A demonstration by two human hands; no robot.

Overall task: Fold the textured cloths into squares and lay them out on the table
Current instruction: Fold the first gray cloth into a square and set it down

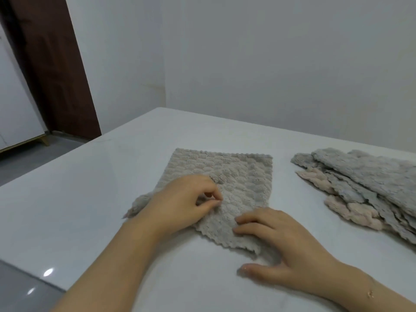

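Note:
A beige-grey textured cloth [238,176] lies spread on the white table [90,199], its near corner pointing toward me. My left hand [186,201] rests on the cloth's left part with curled fingers, and thumb and forefinger pinch a bit of the fabric near the middle. My right hand [281,244] lies on the near right corner of the cloth. Its fingers are laid loosely over the fabric and its thumb is stretched out on the table beside the edge. The cloth's left corner [137,206] sticks out crumpled behind my left wrist.
A loose pile of grey and pink textured cloths [364,188] lies at the table's right side, reaching to the frame edge. The table's left edge drops to a grey floor [22,289]. A grey wall stands behind, with a brown door [51,64] at far left.

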